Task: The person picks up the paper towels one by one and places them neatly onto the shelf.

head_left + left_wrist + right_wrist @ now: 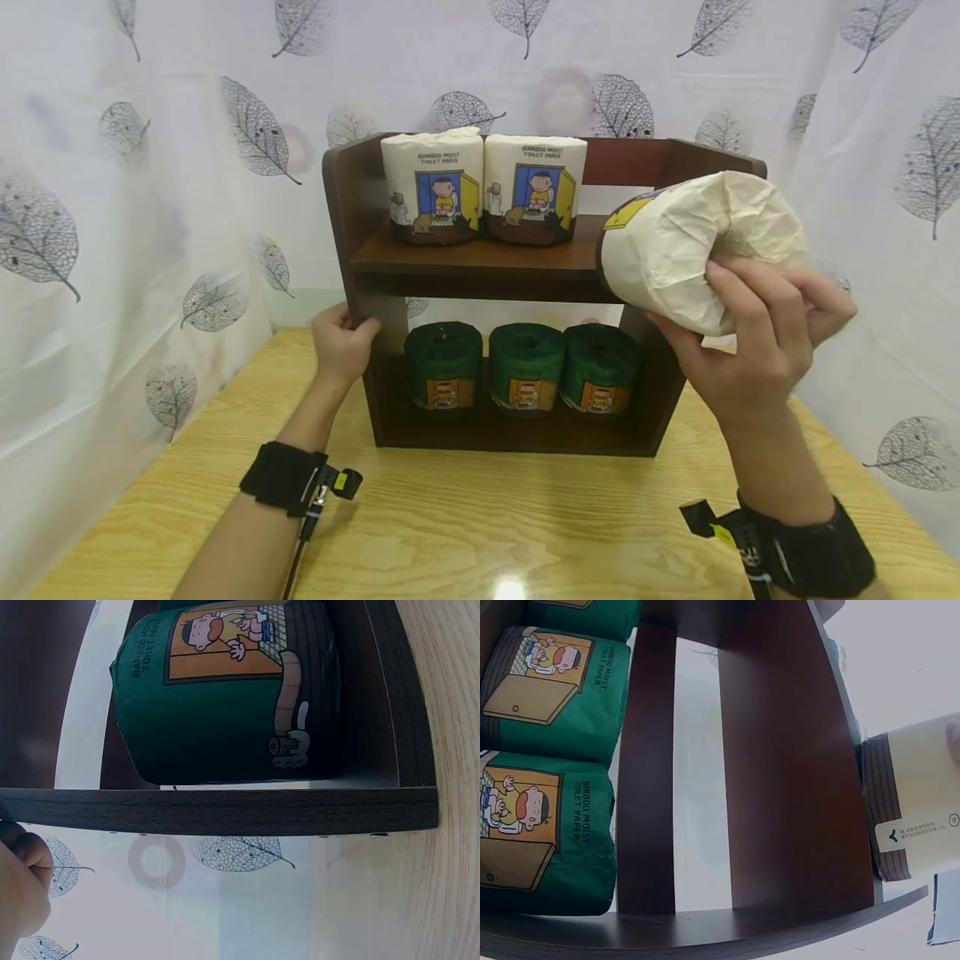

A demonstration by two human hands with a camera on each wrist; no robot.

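Observation:
My right hand (757, 333) grips a cream-wrapped toilet paper roll (660, 258), with fingers in its top hollow and the thumb on its side. The roll tilts over the right end of the upper board of a dark brown two-tier shelf (480, 287). Its dark striped bottom edge shows in the right wrist view, where the roll (922, 795) is close to the upper board. My left hand (341, 350) holds the shelf's left side panel (225, 813), fingers curled against its outer face. Only part of that hand shows in the left wrist view.
Two cream rolls (435, 187) stand upright side by side at the upper tier's left. Three green-wrapped rolls (527, 367) stand on the lower tier. The shelf is on a wood-grain table (480, 508), before a white leaf-print curtain (172, 167).

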